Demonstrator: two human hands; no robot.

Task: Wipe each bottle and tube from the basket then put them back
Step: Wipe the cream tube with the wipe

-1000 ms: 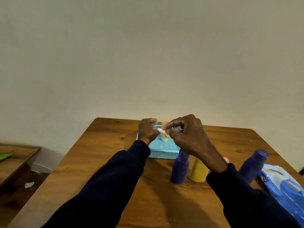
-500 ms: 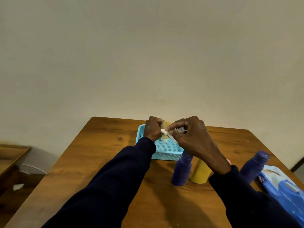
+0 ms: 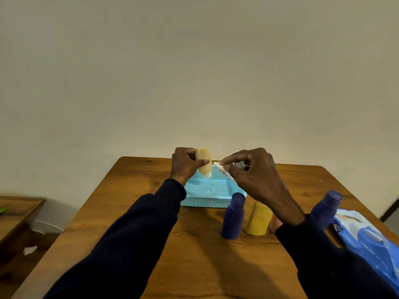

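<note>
Both hands hover over basket [image 3: 207, 200]: left hand [image 3: 183, 165] grips tube [image 3: 204, 162], right hand [image 3: 252, 171] wipe [image 3: 220, 168].

A plain cream wall [image 3: 194, 72] fills more than the upper half of the view, unbroken and softly lit, dimmer toward the top corners. The counter [image 3: 194, 260] is warm brown wood with dark grain and knots, its far corners rounded; soft shadows lie on its near part. To the left, lower down, stands a second wooden surface [image 3: 19, 209] of similar tone. Below it the floor [image 3: 10, 270] is dark, with a white scrap [image 3: 30, 250] lying on it. At the far right a dark strip [image 3: 389, 209] slants against the wall.
</note>
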